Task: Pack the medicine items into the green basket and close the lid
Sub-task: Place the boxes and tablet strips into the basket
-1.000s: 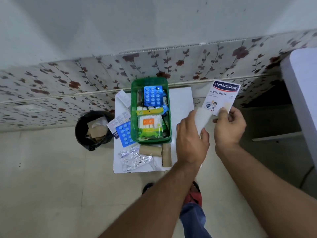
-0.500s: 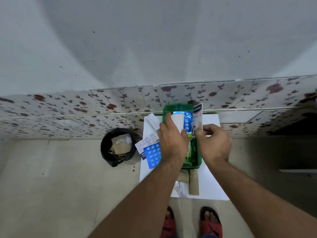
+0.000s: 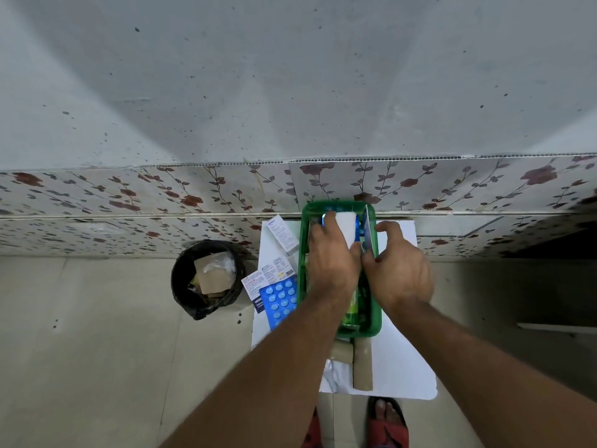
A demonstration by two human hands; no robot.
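Note:
The green basket (image 3: 376,318) stands on a white board (image 3: 403,367) against the flowered wall. Both my hands are over its far half. My left hand (image 3: 332,263) holds a white strip (image 3: 345,226) down inside the basket, on top of a blue blister pack whose edge just shows. My right hand (image 3: 400,270) pinches the plaster packet (image 3: 368,231), which stands on edge along the basket's right wall. Other contents are mostly hidden under my hands. Outside, on the left, lie a blue blister pack (image 3: 279,299), printed cards (image 3: 268,276) and a small white box (image 3: 282,234).
Two brown rolls (image 3: 363,367) and a foil packet (image 3: 334,376) lie on the board in front of the basket. A black bin (image 3: 206,278) with cardboard scraps stands on the floor to the left. My feet in red sandals (image 3: 387,421) are at the board's near edge.
Both hands have come from the right of the board to over the basket, carrying the white strip and the plaster packet down into it. The camera has tilted up and moved closer.

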